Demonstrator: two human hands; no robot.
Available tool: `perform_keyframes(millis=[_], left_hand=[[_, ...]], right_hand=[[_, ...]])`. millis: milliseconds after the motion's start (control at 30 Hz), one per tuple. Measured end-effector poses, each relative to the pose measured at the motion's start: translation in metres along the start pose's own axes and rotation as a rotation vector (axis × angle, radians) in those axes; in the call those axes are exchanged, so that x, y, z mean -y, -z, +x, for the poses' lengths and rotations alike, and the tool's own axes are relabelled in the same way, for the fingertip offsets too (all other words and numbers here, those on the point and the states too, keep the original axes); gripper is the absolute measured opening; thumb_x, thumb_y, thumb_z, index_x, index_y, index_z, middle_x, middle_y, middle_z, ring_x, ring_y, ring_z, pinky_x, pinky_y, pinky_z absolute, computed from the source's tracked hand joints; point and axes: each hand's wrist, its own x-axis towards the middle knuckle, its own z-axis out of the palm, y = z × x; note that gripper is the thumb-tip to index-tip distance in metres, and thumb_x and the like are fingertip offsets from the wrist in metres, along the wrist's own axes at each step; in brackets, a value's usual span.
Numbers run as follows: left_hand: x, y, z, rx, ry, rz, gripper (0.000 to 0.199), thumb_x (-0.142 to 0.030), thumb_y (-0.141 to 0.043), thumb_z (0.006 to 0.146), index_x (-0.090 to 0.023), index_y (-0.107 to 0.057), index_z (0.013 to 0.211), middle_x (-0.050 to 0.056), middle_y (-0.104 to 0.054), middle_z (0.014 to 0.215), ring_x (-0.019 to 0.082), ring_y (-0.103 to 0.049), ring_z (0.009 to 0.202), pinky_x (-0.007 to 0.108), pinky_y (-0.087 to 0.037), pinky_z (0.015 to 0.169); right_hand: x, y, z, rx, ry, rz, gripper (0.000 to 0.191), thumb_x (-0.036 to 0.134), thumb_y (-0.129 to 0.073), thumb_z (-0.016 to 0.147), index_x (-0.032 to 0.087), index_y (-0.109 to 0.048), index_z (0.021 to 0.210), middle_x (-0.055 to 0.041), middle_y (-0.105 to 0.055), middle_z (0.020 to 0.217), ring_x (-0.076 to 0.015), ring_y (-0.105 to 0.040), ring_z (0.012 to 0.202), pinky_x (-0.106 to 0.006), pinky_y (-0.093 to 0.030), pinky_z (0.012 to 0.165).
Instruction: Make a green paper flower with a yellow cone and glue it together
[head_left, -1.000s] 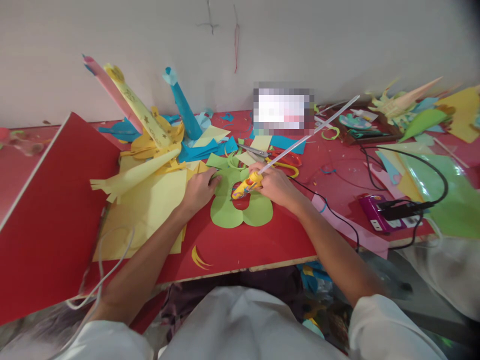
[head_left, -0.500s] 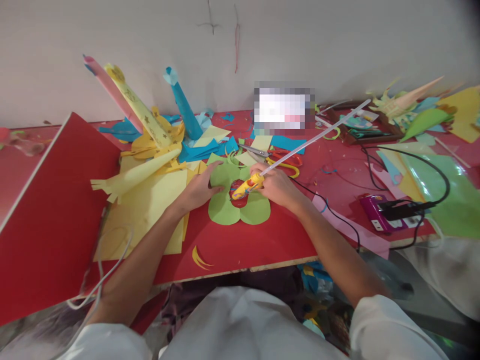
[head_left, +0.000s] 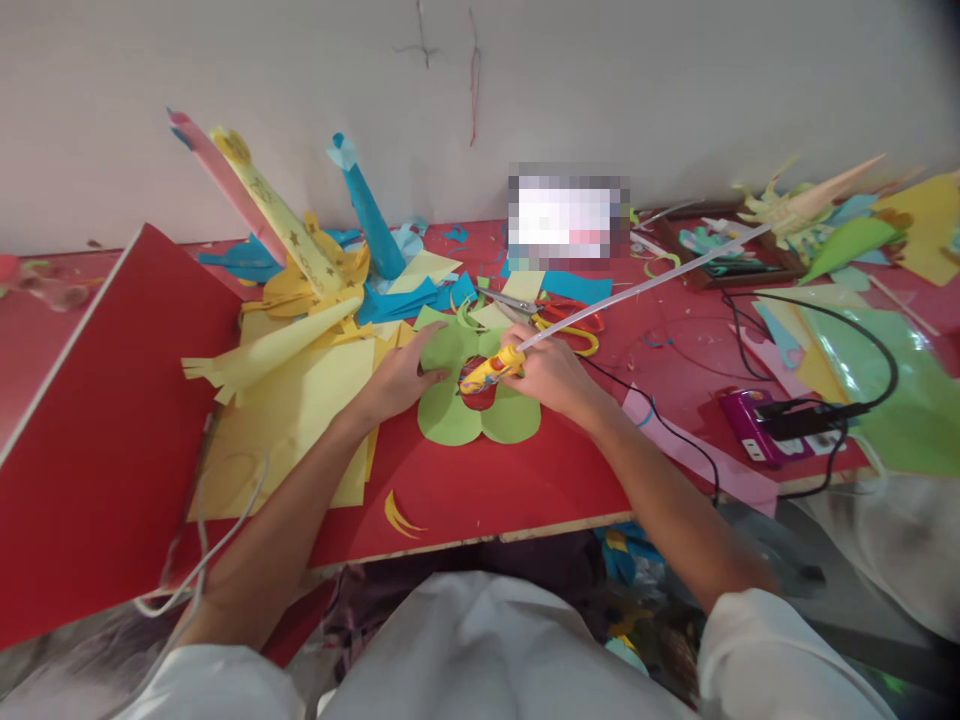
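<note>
Two hands, one flower (head_left: 512, 417) between.
I see the left hand (head_left: 394, 385) spread on its edge; the right hand (head_left: 553, 374) grips the glue gun (head_left: 489, 370), long axis across the hole, nozzle toward the left hand.

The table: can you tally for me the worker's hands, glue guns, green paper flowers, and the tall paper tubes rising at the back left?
Hands: 2 (left hand, right hand)
Glue gun: 1
Green flower: 1
Tubes: 3 (pink tube, yellow tube, blue tube)
Total: 7
</note>
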Motion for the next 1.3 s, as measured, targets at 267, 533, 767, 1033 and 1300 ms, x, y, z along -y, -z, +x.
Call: perform_keyframes(millis=[267,533,767,1033,1300], left_hand=[[0.003,-0.002,0.001,-0.028,-0.001,0.018,0.08,-0.037,-0.069,0.09,-0.025,-0.044,0.164,0.01,-0.076,0.124,0.028,-0.072,0.095,0.037,-0.056,0.09],[0.0,-0.001,0.001,-0.023,0.028,0.025,0.08,-0.036,-0.068,0.089,-0.024,-0.044,0.164,0.009,-0.077,0.118,0.027,-0.072,0.094,0.035,-0.056,0.092],[0.004,-0.002,0.002,-0.035,0.002,0.013,0.079,-0.037,-0.07,0.089,-0.024,-0.046,0.163,0.008,-0.076,0.119,0.025,-0.072,0.092,0.034,-0.055,0.09],[0.002,-0.001,0.001,-0.022,-0.004,0.051,0.08,-0.035,-0.065,0.089,-0.022,-0.044,0.165,0.007,-0.076,0.101,0.026,-0.069,0.085,0.035,-0.055,0.084],[0.003,-0.002,0.001,-0.041,-0.008,0.035,0.081,-0.035,-0.068,0.089,-0.024,-0.043,0.165,0.007,-0.075,0.106,0.025,-0.067,0.084,0.033,-0.053,0.081]], right_hand=[[0.001,0.003,0.001,0.018,0.044,0.055,0.029,0.004,-0.058,0.087,0.022,-0.065,0.108,-0.012,-0.067,0.132,-0.0294,-0.067,0.112,-0.042,-0.055,0.096],[-0.005,0.006,-0.001,0.06,0.057,0.137,0.026,0.007,-0.054,0.09,0.023,-0.069,0.105,-0.0112,-0.069,0.133,-0.0282,-0.07,0.11,-0.042,-0.054,0.098],[-0.004,0.011,-0.004,0.085,0.027,0.179,0.029,0.005,-0.054,0.092,0.024,-0.068,0.111,-0.0089,-0.072,0.128,-0.026,-0.071,0.105,-0.037,-0.053,0.091],[0.003,0.008,-0.003,-0.14,-0.073,0.012,0.012,0.022,-0.074,0.088,0.022,-0.067,0.098,-0.0089,-0.071,0.124,-0.0267,-0.071,0.095,-0.038,-0.052,0.08],[0.006,0.006,-0.002,-0.103,-0.078,0.003,0.012,0.021,-0.075,0.088,0.022,-0.065,0.096,-0.0086,-0.072,0.119,-0.0242,-0.07,0.089,-0.036,-0.048,0.073]])
